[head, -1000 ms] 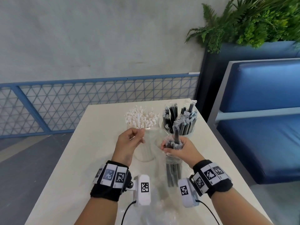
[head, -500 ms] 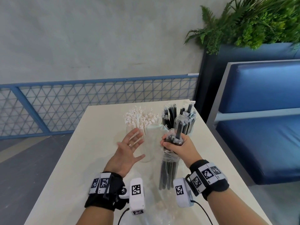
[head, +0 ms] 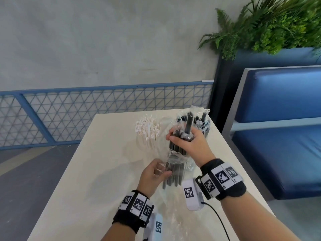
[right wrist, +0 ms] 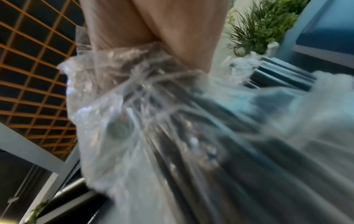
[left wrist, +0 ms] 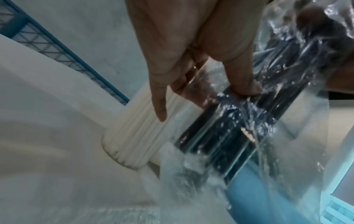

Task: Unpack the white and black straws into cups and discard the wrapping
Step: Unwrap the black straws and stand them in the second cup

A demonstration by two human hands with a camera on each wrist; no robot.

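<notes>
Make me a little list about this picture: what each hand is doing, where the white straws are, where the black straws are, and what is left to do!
right hand: right hand grips the top of the black straw bundle, lifted above the table
left hand: left hand pinches the clear wrapping near the bundle's lower end
white straws: white straws stand in a cup
black straws: some already in the far cup, the rest in the bundle
left to do: wrapping not yet off the bundle

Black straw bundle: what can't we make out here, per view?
- Head: bundle top hidden inside right hand; cup behind, blocked by it.
- Left wrist: left hand fingers behind glaring wrapping.
- Right wrist: motion blur; straw count unreadable.
</notes>
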